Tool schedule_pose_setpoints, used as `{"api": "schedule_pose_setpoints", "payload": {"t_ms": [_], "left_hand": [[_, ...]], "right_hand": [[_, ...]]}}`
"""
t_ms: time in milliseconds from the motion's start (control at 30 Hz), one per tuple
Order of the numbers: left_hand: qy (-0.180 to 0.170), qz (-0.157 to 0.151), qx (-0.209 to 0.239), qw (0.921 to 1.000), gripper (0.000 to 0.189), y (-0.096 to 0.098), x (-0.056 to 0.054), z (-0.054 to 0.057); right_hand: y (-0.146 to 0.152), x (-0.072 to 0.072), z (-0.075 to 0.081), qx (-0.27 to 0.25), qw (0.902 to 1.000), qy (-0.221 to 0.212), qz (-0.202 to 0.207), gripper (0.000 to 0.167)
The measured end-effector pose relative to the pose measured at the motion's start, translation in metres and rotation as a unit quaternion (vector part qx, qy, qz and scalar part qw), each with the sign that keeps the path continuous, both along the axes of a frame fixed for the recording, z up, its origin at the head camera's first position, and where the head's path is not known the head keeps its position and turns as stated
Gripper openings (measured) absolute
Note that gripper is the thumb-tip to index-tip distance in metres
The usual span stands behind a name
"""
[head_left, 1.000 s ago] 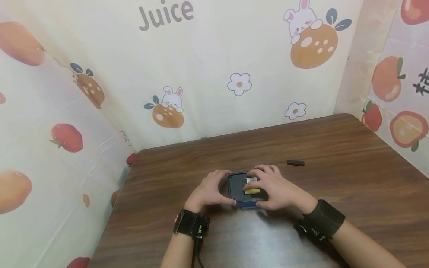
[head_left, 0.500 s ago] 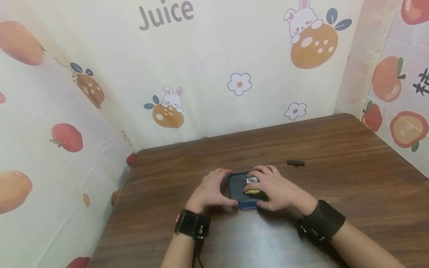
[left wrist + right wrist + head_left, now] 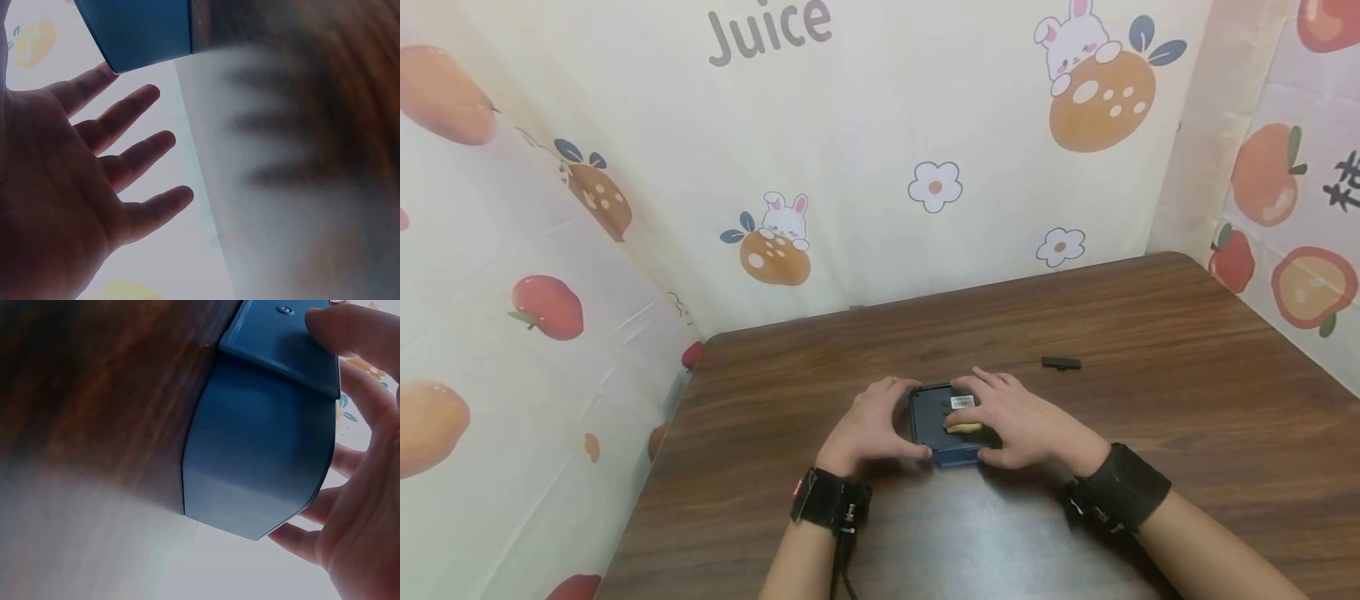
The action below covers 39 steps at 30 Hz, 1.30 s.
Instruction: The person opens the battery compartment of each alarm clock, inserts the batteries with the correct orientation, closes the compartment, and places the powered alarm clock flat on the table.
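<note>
A blue, boxy device with a dark back panel lies face down on the table. A white label and a yellow cylindrical battery show on that back. My left hand holds the device's left side, thumb at the near edge and fingertips at the far corner; in the left wrist view the other fingers spread out past the blue casing. My right hand grips the right side, thumb on the near face, one finger bent down onto the battery. The right wrist view shows that thumb near a small round button on the casing.
A small dark flat piece with a tab lies on the brown wooden table, behind and right of the device. Black wrist straps with cables are on both wrists. Printed curtains border the table at the back and sides.
Both hands stay around the device in nearly the same place. The right hand's outer fingers shift slightly, while one finger stays on the battery.
</note>
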<state>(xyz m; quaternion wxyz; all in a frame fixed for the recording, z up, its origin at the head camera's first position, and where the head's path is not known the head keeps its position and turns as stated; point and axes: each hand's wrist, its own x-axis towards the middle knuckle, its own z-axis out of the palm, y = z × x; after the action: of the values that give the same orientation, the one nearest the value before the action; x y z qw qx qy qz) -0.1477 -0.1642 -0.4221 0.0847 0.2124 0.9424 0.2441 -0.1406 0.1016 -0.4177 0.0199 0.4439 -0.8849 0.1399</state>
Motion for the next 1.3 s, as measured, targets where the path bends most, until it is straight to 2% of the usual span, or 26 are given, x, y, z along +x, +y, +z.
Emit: {"api": "schedule_pose_setpoints", "payload": {"t_ms": [267,467,800,1300], "left_hand": [[0.015,-0.007,-0.003,0.9999,0.090,-0.0017,-0.0016,0.0000],[0.007,-0.001,-0.002,1.0000,0.088,-0.0014,-0.0018,0.0010],[0.002,0.005,-0.007,1.0000,0.087,-0.0009,-0.0020,0.0019],[-0.009,0.012,-0.014,0.9998,0.088,0.0009,-0.0017,0.0015]], "right_hand": [[0.0000,-0.0019,0.0016,0.005,0.9999,0.008,0.004,0.053],[0.0007,-0.0038,0.0012,0.013,0.9999,-0.001,0.003,0.053],[-0.0003,-0.0060,0.0008,0.017,0.9997,0.014,0.008,0.053],[-0.0013,-0.0066,0.0014,0.011,0.9998,-0.011,0.011,0.049]]}}
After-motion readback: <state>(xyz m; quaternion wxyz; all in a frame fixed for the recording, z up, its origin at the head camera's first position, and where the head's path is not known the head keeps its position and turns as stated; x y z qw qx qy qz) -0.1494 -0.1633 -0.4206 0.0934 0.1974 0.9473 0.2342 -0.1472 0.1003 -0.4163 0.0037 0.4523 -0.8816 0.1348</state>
